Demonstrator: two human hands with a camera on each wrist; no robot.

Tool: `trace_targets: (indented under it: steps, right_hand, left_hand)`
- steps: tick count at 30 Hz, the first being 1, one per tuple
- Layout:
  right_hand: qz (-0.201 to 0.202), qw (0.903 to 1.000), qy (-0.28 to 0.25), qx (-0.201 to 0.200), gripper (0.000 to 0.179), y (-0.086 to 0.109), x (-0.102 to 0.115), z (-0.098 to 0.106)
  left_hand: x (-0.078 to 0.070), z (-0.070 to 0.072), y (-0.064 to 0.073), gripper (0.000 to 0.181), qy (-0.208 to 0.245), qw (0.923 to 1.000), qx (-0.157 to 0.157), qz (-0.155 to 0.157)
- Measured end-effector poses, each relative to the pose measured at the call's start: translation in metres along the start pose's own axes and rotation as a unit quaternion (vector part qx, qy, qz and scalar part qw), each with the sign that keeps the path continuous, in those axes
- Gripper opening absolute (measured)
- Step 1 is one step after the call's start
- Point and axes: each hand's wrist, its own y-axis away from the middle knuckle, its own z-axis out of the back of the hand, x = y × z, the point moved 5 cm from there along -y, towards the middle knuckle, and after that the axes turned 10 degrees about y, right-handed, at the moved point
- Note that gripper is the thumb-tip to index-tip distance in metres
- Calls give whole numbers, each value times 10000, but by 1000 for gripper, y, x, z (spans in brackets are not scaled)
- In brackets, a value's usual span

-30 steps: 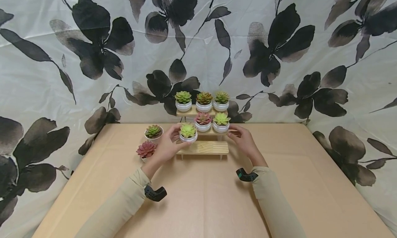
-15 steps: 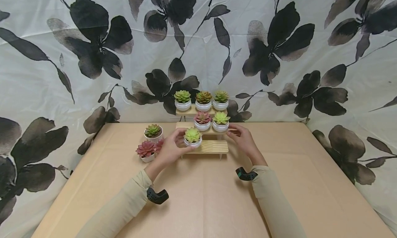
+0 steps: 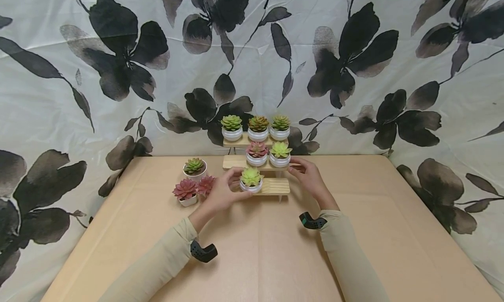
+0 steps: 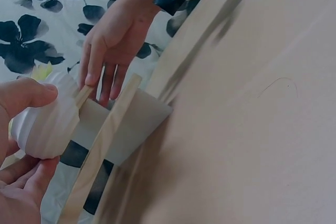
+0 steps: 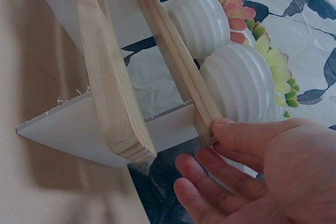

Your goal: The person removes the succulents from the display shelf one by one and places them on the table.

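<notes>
My left hand (image 3: pixel 222 194) grips a light green succulent (image 3: pixel 251 177) in a white ribbed pot, held over the lowest step of a three-tier wooden stand (image 3: pixel 277 186). In the left wrist view, thumb and fingers lie on opposite sides of the pot (image 4: pixel 50 121). My right hand (image 3: pixel 309 179) pinches the right end of the middle board (image 5: pixel 181 77) between thumb and forefinger, the other fingers loosely spread below. On that middle step stand a pink succulent (image 3: pixel 257 153) and a yellow-green one (image 3: pixel 280 154), toward its right end.
Three green and brownish succulents line the top step (image 3: pixel 232 128). Left of the stand, a green succulent (image 3: pixel 194 167) and two dark pink ones (image 3: pixel 185 190) sit on the table (image 3: pixel 260 245). A floral cloth (image 3: pixel 252 57) hangs behind.
My left hand has carried the light green succulent right and down, from the middle step's left end to in front of the lowest step. The right hand stays on the stand.
</notes>
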Motion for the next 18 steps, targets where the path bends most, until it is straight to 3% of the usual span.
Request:
trace_targets:
  steps: [10,18]
  right_hand:
    - [55,10000,9,-27,40,0,-1,0]
    - [40,10000,71,-54,41,1,0,0]
  left_hand:
    - [7,-10,3,70,169,9996,156,187]
    - [9,-16,6,68,-69,9995,240,172]
